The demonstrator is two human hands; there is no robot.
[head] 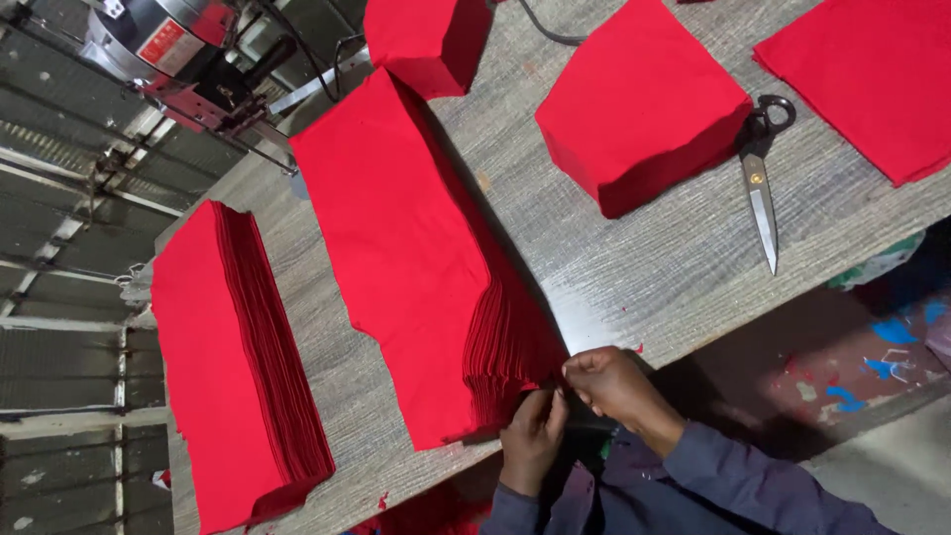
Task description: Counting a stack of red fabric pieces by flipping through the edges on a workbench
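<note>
Middle red stack (416, 267): on the bench (644, 267), its near corner at the edge
Left hand (533, 436): fingers pinched on that corner's layers
Right hand (614, 384): fingers closed there too
Scissors (761, 188): well right of the stack

The grey wood-grain surface (644, 258) lies bare in a broad band between the long stack of red cut fabric pieces (406, 258) and the square red fabric stack (639, 104), open to the near edge. Steel scissors with black handles (763, 188) lie just right of that band. A narrower bare lane runs between the long stack and the tall red fabric pile (223, 367) at left, closed at the far end by the metal cutting machine (188, 69).
</note>
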